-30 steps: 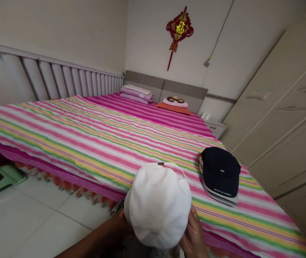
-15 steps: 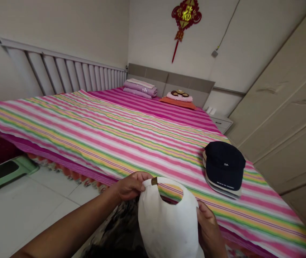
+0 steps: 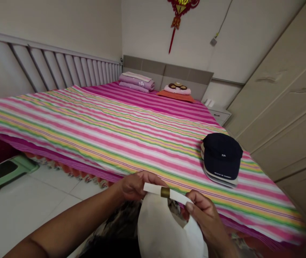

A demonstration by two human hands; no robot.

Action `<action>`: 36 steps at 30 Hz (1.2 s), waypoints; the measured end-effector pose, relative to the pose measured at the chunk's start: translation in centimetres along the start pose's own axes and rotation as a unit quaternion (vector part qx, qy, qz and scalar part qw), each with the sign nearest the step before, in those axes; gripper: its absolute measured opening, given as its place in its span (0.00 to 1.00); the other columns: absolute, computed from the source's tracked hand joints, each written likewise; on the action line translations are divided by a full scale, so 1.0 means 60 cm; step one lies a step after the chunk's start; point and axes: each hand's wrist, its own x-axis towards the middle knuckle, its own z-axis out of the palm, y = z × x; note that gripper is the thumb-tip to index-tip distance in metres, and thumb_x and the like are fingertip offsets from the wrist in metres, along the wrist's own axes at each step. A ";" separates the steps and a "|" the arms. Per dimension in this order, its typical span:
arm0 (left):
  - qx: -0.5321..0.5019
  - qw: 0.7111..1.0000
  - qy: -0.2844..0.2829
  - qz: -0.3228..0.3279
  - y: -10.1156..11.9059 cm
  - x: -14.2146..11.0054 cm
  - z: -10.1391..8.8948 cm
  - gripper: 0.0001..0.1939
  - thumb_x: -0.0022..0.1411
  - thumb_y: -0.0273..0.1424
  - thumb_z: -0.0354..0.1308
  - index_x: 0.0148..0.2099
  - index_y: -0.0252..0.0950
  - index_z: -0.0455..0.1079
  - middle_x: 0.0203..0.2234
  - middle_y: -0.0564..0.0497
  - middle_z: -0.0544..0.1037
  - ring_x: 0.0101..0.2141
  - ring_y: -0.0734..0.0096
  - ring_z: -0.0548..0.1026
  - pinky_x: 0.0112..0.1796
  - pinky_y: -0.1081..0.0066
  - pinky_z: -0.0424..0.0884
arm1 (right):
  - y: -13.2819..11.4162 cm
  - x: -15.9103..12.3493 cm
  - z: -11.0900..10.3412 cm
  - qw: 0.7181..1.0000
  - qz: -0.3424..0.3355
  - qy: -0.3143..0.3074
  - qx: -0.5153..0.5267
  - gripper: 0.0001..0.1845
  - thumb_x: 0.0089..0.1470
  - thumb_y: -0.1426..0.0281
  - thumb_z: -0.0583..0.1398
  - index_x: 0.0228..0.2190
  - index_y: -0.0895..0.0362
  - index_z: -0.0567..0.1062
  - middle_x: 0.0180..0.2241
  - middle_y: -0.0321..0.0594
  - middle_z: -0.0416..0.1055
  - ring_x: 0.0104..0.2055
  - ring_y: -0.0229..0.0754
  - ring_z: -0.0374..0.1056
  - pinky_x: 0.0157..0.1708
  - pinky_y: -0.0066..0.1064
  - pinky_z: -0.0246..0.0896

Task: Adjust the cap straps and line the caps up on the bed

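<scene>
One white fabric cap (image 3: 166,229) by striped-cloth bed's (image 3: 94,132) near edge, strap (image 3: 180,196) pinched by left hand (image 3: 134,187) and right hand (image 3: 206,215) fingers. Strap end pointed bedward, long axis bed-to-wearer. One navy-topped cap stack (image 3: 221,159) too.

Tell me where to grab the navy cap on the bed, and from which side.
Pinch the navy cap by its brim, coming from the near side: that flat edge points toward the person. Slip fingers between it and the pale brim beneath, or the stack may come too.
</scene>
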 end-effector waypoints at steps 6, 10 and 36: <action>0.039 0.992 0.123 -0.002 -0.012 0.013 0.016 0.12 0.38 0.29 0.65 0.29 0.27 0.76 0.21 0.45 0.77 0.21 0.74 0.72 0.25 0.76 0.66 | 0.005 0.002 0.007 0.999 0.007 0.026 0.035 0.17 0.42 0.61 0.64 0.17 0.59 0.64 0.13 0.32 0.63 0.15 0.29 0.51 0.16 0.22 0.43; 0.097 0.984 0.150 -0.022 -0.016 0.021 0.018 0.09 0.39 0.29 0.64 0.27 0.29 0.75 0.19 0.46 0.76 0.18 0.76 0.70 0.23 0.77 0.65 | 0.012 0.002 0.005 0.996 0.002 0.026 0.089 0.16 0.43 0.63 0.64 0.17 0.58 0.64 0.13 0.31 0.62 0.15 0.31 0.53 0.17 0.23 0.44; 0.049 0.980 0.182 0.064 -0.017 0.028 -0.008 0.11 0.38 0.26 0.63 0.21 0.31 0.62 0.13 0.56 0.65 0.14 0.82 0.61 0.18 0.79 0.57 | 0.007 0.012 -0.001 0.964 -0.041 0.141 0.221 0.15 0.37 0.66 0.65 0.16 0.57 0.63 0.12 0.29 0.57 0.16 0.30 0.50 0.16 0.22 0.45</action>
